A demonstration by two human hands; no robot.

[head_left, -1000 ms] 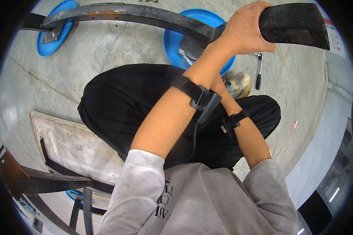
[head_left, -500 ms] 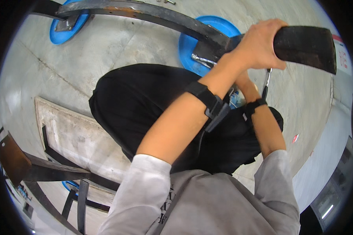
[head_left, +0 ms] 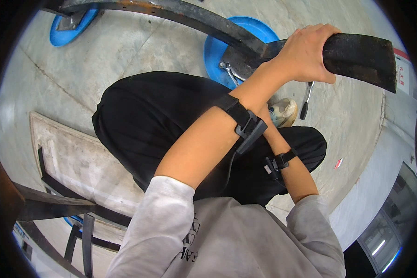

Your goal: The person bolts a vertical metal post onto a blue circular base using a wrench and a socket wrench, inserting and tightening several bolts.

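My left hand is wrapped round a thick black metal post, which rises from a blue round base. A curved black metal rail joins the post's lower part. My right forearm passes behind the left one, which hides the right hand and its fingers. Close to that hidden hand, a silver wrench shows at the black foot plate on the blue base. Whether the right hand holds it cannot be seen.
A ratchet wrench with a black handle lies on the concrete floor beside my shoe. Another blue base is at the far left. A pale board and black metal frame parts occupy the left side.
My right hand has moved left behind the left forearm, uncovering my shoe and the ratchet wrench. The left hand keeps its grip on the post. The view has shifted slightly.
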